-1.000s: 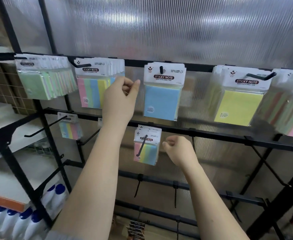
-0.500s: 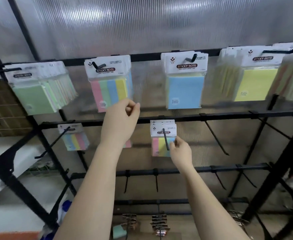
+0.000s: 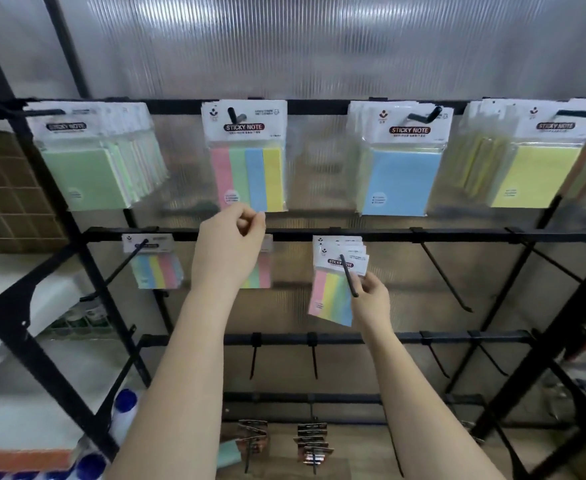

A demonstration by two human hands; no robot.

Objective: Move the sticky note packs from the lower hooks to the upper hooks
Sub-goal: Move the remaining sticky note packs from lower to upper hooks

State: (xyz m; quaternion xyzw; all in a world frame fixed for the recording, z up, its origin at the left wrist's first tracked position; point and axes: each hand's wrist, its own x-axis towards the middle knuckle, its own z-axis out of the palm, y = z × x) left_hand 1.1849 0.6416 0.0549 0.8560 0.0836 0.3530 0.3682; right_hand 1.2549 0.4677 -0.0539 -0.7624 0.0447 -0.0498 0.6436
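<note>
Right hand (image 3: pixel 371 296) now pinches the striped pack (image 3: pixel 333 289), tilting it outward along the lower hook (image 3: pixel 348 276). Left hand (image 3: pixel 231 244) has dropped, fingers curled, seemingly empty. Header reads "STICKY NOTE".

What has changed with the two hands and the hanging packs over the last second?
The right hand reached in from beside the small striped packs on the lower hook and now pinches them, tilting them. The left hand came down from the big striped pack above, fingers curled and holding nothing. All the other packs hang as before.
</note>
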